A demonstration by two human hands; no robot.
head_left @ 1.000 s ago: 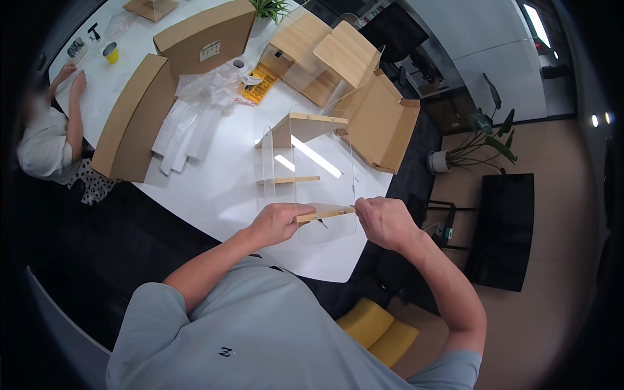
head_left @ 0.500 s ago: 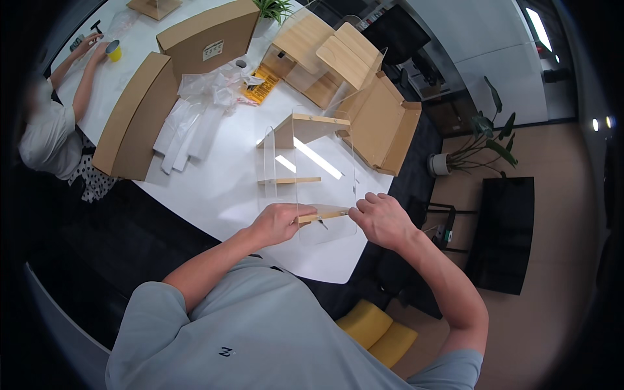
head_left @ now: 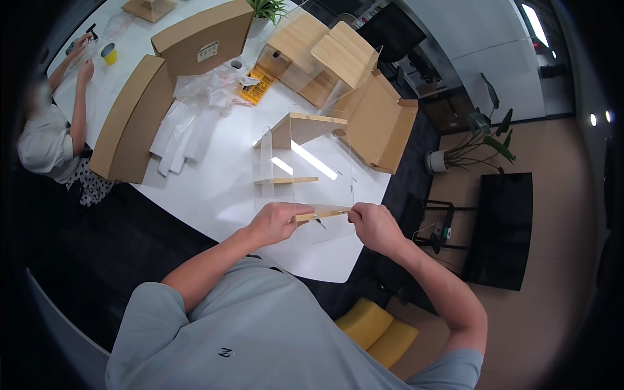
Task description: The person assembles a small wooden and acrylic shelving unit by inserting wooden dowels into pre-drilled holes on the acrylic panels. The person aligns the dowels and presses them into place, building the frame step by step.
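A shelf unit of clear acrylic panels (head_left: 325,153) and light wooden boards stands on the white table in front of me. My left hand (head_left: 276,222) is closed round the left end of its nearest wooden board (head_left: 323,215). At that board's right end, against the outside of the right acrylic panel, the fingers of my right hand (head_left: 377,229) are pinched together. Whatever they hold is hidden. A short middle board (head_left: 287,181) and a far wooden board (head_left: 309,123) also sit between the panels. Beneath the near board shows a small dark, thin object (head_left: 320,223).
Open cardboard boxes (head_left: 127,123) stand at the left, beside crumpled plastic wrapping (head_left: 195,110) and a yellow packet (head_left: 257,86). Another wood-and-acrylic unit (head_left: 318,55) and an open carton (head_left: 377,127) are behind. A co-worker (head_left: 49,146) sits far left near a yellow cup (head_left: 109,54).
My right hand has turned at the wrist, its knuckles now lower and its fingers still at the board's end. My left hand keeps its hold. The co-worker's nearer hand has moved away from the cup.
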